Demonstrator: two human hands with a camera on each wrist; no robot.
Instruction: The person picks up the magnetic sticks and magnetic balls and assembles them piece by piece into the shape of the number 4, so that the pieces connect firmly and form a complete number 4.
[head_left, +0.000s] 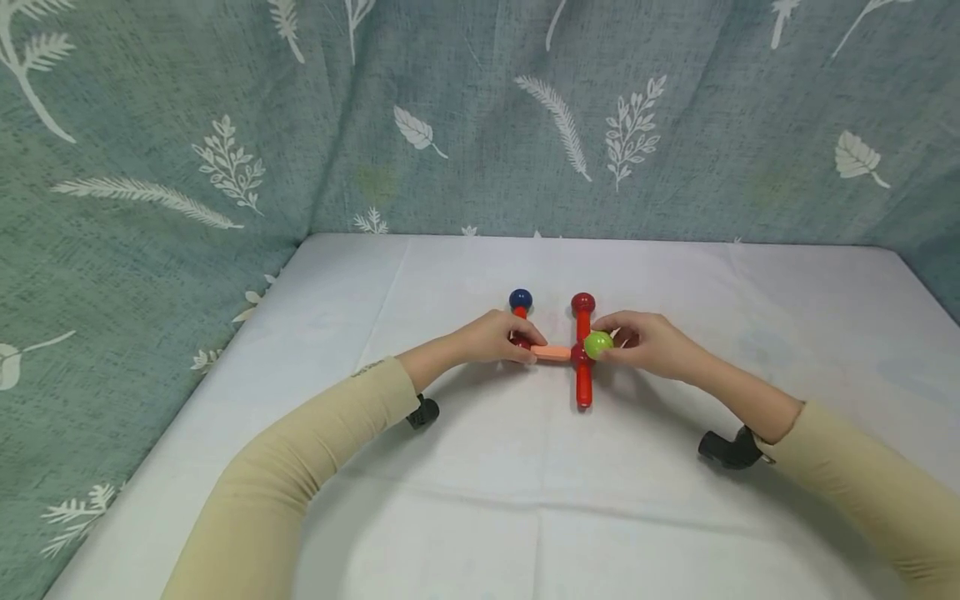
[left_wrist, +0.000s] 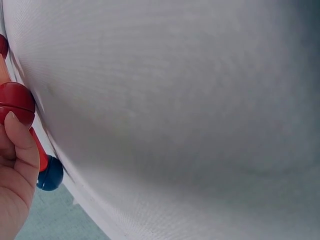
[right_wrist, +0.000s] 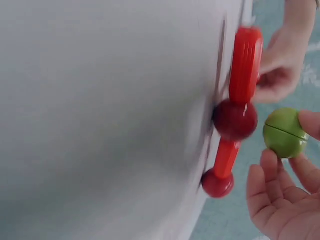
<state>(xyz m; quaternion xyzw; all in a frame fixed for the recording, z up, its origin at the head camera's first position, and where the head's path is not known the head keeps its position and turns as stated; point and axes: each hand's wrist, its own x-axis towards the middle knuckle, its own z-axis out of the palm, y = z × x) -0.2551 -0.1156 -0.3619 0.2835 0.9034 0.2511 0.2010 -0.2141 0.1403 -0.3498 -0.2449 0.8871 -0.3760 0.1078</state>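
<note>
My left hand (head_left: 497, 337) grips a dark red ball (left_wrist: 18, 97) at the left corner of a ball-and-rod frame lying on the table. From that ball a red rod leads to a blue ball (head_left: 521, 298), and a peach rod (head_left: 552, 353) runs right to a second dark red ball (right_wrist: 235, 120). This second ball joins a near red rod (head_left: 584, 387) and a far one that ends in another red ball (head_left: 582, 303). Between thumb and fingers, my right hand (head_left: 647, 340) pinches a green ball (head_left: 598, 344). A small gap separates it from the second red ball in the right wrist view.
A white cloth (head_left: 465, 517) with creases covers the table. Behind and to the left hangs a blue-green curtain (head_left: 465, 108) with white leaf prints. A black wrist camera (head_left: 731, 450) sits under the right wrist, and another (head_left: 423, 412) under the left.
</note>
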